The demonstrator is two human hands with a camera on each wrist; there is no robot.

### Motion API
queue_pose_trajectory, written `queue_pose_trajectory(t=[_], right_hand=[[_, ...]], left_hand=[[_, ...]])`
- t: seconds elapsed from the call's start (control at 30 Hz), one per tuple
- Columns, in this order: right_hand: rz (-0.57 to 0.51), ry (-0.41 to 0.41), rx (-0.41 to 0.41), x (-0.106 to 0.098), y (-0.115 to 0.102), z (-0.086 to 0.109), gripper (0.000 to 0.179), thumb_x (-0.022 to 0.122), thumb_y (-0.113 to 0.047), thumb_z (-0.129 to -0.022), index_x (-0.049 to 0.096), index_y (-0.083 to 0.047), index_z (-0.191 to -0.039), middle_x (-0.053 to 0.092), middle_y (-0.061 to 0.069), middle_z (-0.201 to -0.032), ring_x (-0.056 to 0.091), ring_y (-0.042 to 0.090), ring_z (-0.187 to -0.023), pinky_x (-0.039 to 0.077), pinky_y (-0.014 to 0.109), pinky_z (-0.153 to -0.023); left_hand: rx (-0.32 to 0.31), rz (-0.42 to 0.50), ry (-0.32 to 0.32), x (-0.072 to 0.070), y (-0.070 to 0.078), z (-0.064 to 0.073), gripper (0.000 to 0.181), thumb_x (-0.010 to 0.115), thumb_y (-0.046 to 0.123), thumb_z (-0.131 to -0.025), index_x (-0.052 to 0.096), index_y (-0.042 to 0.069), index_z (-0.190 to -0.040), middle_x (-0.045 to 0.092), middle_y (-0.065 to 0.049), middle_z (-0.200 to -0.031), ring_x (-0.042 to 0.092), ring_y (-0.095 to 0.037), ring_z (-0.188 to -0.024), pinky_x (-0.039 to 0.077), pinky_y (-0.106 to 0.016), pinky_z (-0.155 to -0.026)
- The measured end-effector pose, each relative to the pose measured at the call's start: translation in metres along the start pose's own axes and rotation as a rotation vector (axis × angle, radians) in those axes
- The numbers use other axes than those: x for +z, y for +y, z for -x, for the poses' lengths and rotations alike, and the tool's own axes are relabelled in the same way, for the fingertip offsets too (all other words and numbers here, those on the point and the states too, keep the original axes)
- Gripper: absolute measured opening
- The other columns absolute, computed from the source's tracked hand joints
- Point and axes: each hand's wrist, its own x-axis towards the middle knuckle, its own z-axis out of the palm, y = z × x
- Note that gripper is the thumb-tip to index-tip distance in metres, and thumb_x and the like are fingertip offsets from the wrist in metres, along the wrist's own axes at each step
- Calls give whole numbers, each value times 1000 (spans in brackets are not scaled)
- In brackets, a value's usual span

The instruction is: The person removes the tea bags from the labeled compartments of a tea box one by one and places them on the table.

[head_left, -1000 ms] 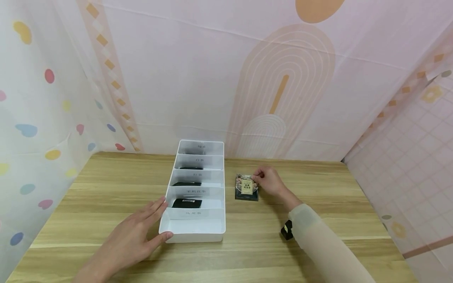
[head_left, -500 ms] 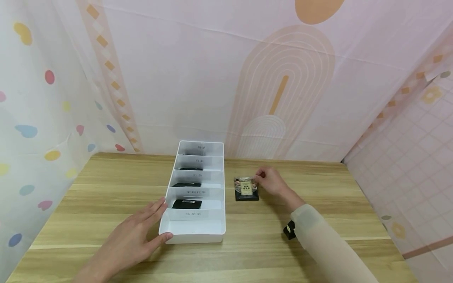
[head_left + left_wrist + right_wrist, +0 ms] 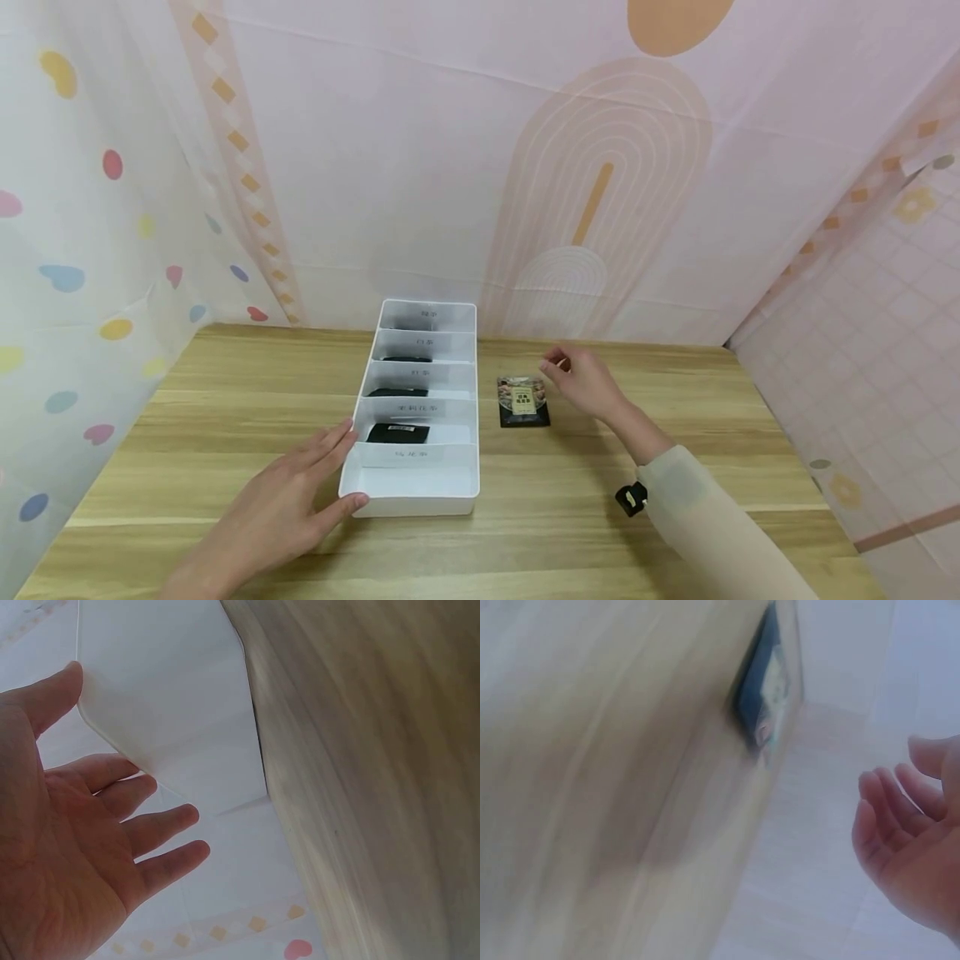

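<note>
A white divided box [image 3: 412,505] stands in the middle of the table, its row of compartments marked with printed labels. Dark packets, such as this black one [image 3: 397,433], lie in several compartments; the nearest compartment holds none. My left hand [image 3: 281,500] rests against the box's left wall and near corner, fingers extended, as the left wrist view also shows. To the right of the box a dark sachet [image 3: 523,402] with a pale yellow label lies flat. My right hand [image 3: 588,385] hovers just right of the sachet, fingers loosely curled and holding nothing; in the right wrist view it is apart from the sachet.
The wooden table [image 3: 225,400] runs back to a patterned cloth [image 3: 420,167] hung behind it. Similar cloths hang at the left and right sides. A small black strap device [image 3: 632,498] sits at the right wrist by the sleeve.
My right hand has let go of the sachet's upper right corner and drawn back a little to the right. The sachet lies slightly lower in the view. My left hand stays on the box.
</note>
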Motion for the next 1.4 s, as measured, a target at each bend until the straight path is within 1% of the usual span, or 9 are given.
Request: queue_pose_trajectory(t=[0.13,0.37,0.5,0.63,0.73,0.83,1.03,1.23,1.4], right_hand=[[-8,45,-69,0,-6,4,22,68,-18,-104,71,-1,-117,72,9,-104,66,24,-93,57,36,-72],[14,89,-137,9,-23,10,25,71,-17,-102,72,1,-119,71,12,-109,64,24,-89,54,35,-69],[19,93,-167,16,-33,13,28,72,-17,-102,71,1,-123,71,15,-116,65,28,-96,57,40,-75],[35,76,-184,23,-43,17,39,73,-22,-101,67,0,-133,68,14,-127,64,30,-113,57,48,-91],[54,63,-207,29,-50,19,47,74,-25,-100,64,-1,-139,64,13,-135,58,31,-126,52,51,-103],[93,56,-263,34,-56,21,52,75,-26,-99,61,0,-142,62,14,-139,54,32,-132,47,52,-110],[183,39,-377,45,-67,22,58,75,-29,-98,59,0,-145,63,16,-139,54,36,-131,44,54,-112],[261,-47,-389,60,-77,24,59,67,-37,-102,56,-5,-150,58,13,-145,50,35,-135,41,57,-113],[313,-88,-418,74,-84,27,56,63,-40,-105,56,-10,-151,57,7,-149,50,34,-136,38,60,-114]], left_hand=[[-12,5,-12,-1,1,0,78,76,48,-95,53,-1,-151,48,-16,-159,55,-42,-137,50,-60,-104],[-19,7,-17,-2,1,0,78,77,46,-94,54,-2,-150,49,-17,-159,54,-43,-137,50,-60,-104],[-17,8,-16,-2,1,0,78,77,46,-94,54,-2,-150,49,-17,-158,54,-43,-137,50,-60,-104],[-8,6,-8,-1,1,0,78,78,46,-94,55,-3,-149,50,-17,-158,55,-43,-137,50,-60,-104],[-4,6,-4,-1,1,0,78,79,45,-93,55,-3,-149,51,-17,-157,55,-44,-136,50,-60,-104],[-7,7,-4,-1,1,0,78,79,45,-93,55,-3,-149,51,-17,-157,55,-45,-135,51,-60,-103],[-13,13,-5,-2,1,0,78,78,45,-93,55,-2,-150,51,-17,-157,55,-45,-135,51,-61,-103],[-14,12,-6,-2,2,0,78,78,46,-93,55,-2,-150,50,-16,-158,55,-44,-135,51,-60,-103],[-12,7,-4,-2,2,0,78,79,46,-93,55,-3,-149,51,-16,-157,56,-44,-135,51,-60,-102]])
